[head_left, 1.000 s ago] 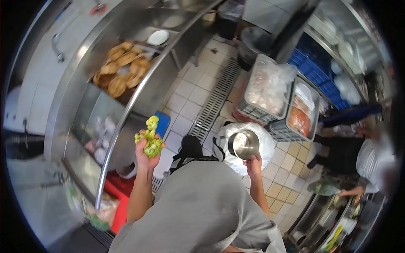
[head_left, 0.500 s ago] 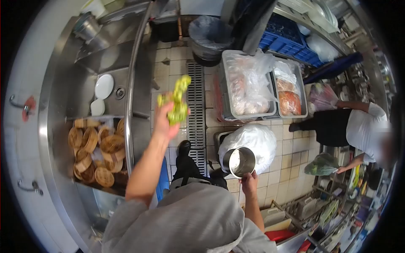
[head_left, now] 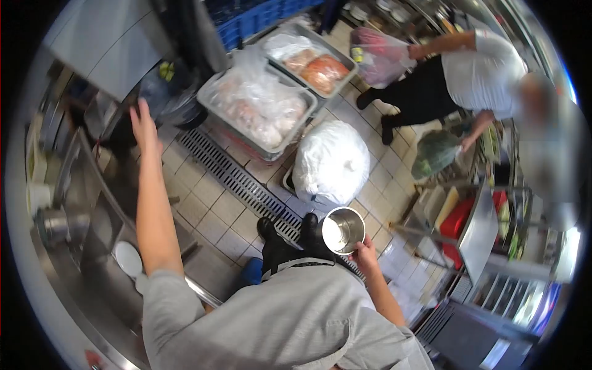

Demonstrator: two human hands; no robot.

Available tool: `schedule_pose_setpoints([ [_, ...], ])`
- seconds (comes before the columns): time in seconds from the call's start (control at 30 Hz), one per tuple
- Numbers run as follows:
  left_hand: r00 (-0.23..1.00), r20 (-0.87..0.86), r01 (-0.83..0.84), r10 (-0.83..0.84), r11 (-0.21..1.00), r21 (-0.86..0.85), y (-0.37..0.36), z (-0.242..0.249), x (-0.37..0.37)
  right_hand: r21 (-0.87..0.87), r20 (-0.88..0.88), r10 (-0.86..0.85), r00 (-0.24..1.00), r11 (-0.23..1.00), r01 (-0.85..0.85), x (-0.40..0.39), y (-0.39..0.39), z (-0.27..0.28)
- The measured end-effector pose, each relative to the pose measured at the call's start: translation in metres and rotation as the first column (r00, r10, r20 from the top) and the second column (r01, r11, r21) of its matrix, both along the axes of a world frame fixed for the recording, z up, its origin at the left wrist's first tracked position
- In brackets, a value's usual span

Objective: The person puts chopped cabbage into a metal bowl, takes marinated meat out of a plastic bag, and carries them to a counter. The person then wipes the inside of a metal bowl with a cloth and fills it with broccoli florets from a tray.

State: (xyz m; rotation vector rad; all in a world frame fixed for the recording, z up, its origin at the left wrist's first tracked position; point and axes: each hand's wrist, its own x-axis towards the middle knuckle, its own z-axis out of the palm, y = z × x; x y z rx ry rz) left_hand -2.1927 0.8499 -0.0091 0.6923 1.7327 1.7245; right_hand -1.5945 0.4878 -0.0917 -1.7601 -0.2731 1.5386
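My left hand (head_left: 147, 132) reaches out at upper left, its fingers stretched and nothing in them. Beyond the fingertips, a yellow-green crumpled clump (head_left: 166, 71) shows against the lined trash bin (head_left: 176, 102). Low at centre right, my right hand (head_left: 366, 254) grips a round metal pot (head_left: 351, 229) at its side. The pot tilts so its shiny inside faces me, with something whitish at the bottom. Just past it, a stuffed white bag (head_left: 332, 161) sits on the floor.
Two grey tubs (head_left: 271, 145) hold plastic-wrapped food, beside a floor drain grate (head_left: 231, 176). A steel sink (head_left: 102, 259) with white plates (head_left: 127, 259) runs along my left. At right another person (head_left: 475, 80) carries a pink bag (head_left: 379, 55) and a bag of greens (head_left: 435, 154).
The yellow-green clump has left my left hand and is now at the bin; the hand has opened. My view has turned right, and the pot stays in my right hand.
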Motion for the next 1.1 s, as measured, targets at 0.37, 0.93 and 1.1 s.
schedule_pose_setpoints([
  [0.37,0.834,0.192,0.502,-0.518,0.566,-0.655,-0.26,-0.212,0.12,0.077,0.013,-0.231,0.973,0.97,0.229,0.063,-0.038,0.001],
  [0.93,0.848,0.229,0.401,-0.477,0.296,-0.867,-0.504,-0.122,0.277,0.259,0.107,0.075,0.991,0.961,-0.101,0.208,0.108,-0.026],
  [1.1,0.788,0.242,0.455,-0.567,0.271,-0.848,-0.459,-0.142,0.257,0.239,0.036,-0.06,0.998,0.97,0.049,0.185,0.082,-0.025],
])
